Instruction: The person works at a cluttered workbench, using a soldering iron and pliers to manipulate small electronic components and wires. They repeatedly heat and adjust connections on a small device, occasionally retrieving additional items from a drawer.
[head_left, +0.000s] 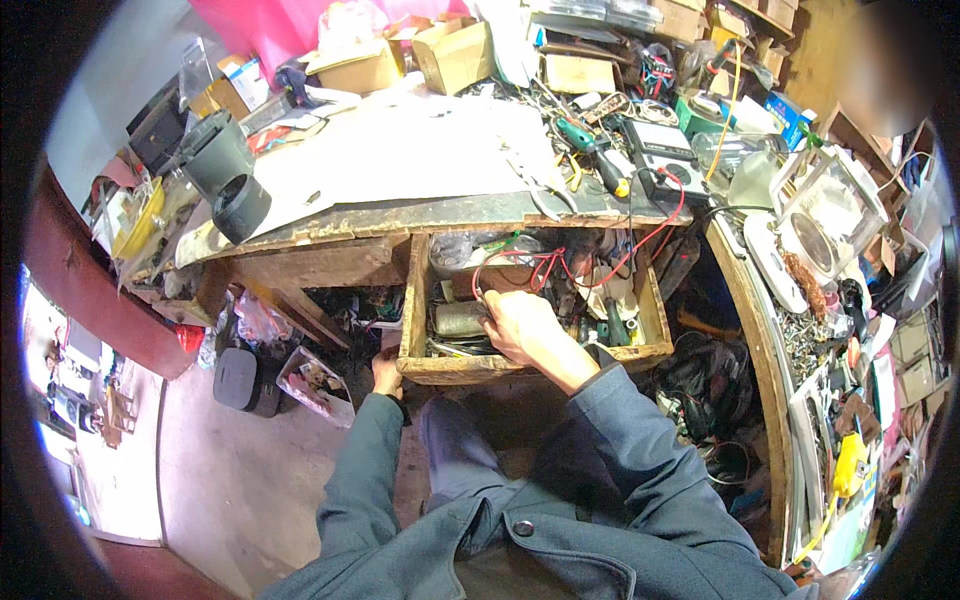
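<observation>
Two hands are at one wooden drawer (pixel 530 369), which stands pulled out below the bench (pixel 380 218). The right hand (pixel 522 326) is over its inside, fingers bent together beside one grey roll (pixel 460 319); whether they grip anything, I cannot tell. The left hand (pixel 386 373) is low at the drawer's left side, its fingers partly hidden, so its hold cannot be told either. One red lead (pixel 548 262) runs between the drawer and one meter (pixel 660 146) on the bench, looping just beyond the right hand. Near the meter lies one pair of pliers (pixel 548 200); far left are two dark cylinders (pixel 212 152), one upright, one tilted.
</observation>
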